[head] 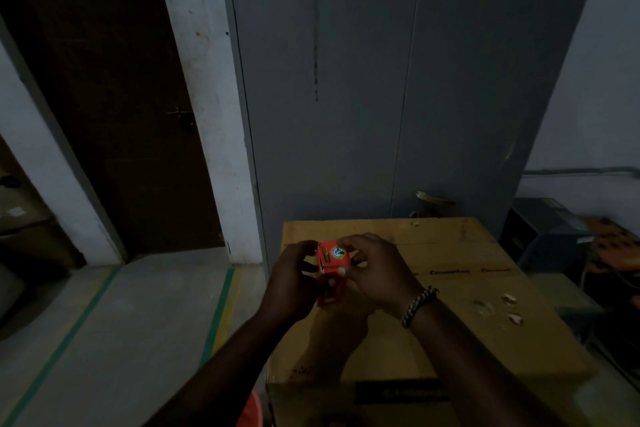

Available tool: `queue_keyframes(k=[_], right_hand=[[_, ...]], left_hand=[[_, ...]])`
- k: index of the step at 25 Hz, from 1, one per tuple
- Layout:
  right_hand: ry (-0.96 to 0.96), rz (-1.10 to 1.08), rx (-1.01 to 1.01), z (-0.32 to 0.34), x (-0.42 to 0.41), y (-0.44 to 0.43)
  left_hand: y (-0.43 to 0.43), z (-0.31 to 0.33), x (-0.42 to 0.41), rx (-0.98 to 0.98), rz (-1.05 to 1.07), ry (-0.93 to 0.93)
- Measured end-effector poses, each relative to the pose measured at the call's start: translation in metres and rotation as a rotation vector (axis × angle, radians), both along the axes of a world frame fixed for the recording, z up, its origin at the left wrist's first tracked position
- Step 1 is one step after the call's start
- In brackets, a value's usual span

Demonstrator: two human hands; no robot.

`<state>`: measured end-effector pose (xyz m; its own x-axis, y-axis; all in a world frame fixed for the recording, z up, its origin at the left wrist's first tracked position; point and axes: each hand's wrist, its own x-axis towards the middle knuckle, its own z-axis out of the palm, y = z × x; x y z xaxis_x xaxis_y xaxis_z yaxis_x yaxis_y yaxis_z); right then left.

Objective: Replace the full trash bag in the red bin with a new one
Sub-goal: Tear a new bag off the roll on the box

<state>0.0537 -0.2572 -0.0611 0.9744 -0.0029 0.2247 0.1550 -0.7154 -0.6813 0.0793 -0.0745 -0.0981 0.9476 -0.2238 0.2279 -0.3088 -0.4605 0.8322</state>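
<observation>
Above the cardboard box (450, 322), a small red carton (332, 257), presumably new bags, is gripped by the left hand (294, 282) and right hand (375, 274); the replacement itself is judged outstanding.

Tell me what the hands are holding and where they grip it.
A small red box, held over the cardboard carton: the left hand grips its left side, the right hand its right side.

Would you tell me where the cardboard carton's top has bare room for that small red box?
On the carton, bare: the far strip below the grey cabinet, the near stretch by its front edge. Crowded: the left middle, where left grip and right grip hold the red box; the right side, with pale scraps.
</observation>
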Motion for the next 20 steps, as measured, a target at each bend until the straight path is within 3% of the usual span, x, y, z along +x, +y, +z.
queue_keyframes(k=[6, 13, 17, 20], right_hand=[[0.054, -0.008, -0.04, 0.0047, 0.004, 0.0031], [-0.022, 0.092, 0.012, 0.004, 0.0021, 0.0034], [-0.114, 0.023, -0.023, 0.001, -0.0014, 0.0024], [-0.183, -0.155, -0.024, -0.0021, -0.003, -0.0012]], left_hand=[[0.0016, 0.0018, 0.0012, 0.036, -0.068, -0.012], [0.0076, -0.0017, 0.0038, 0.02, -0.066, -0.078], [0.0073, -0.0023, 0.0043, 0.031, -0.068, -0.109], [0.0065, -0.0009, 0.0028, 0.013, -0.04, -0.061]])
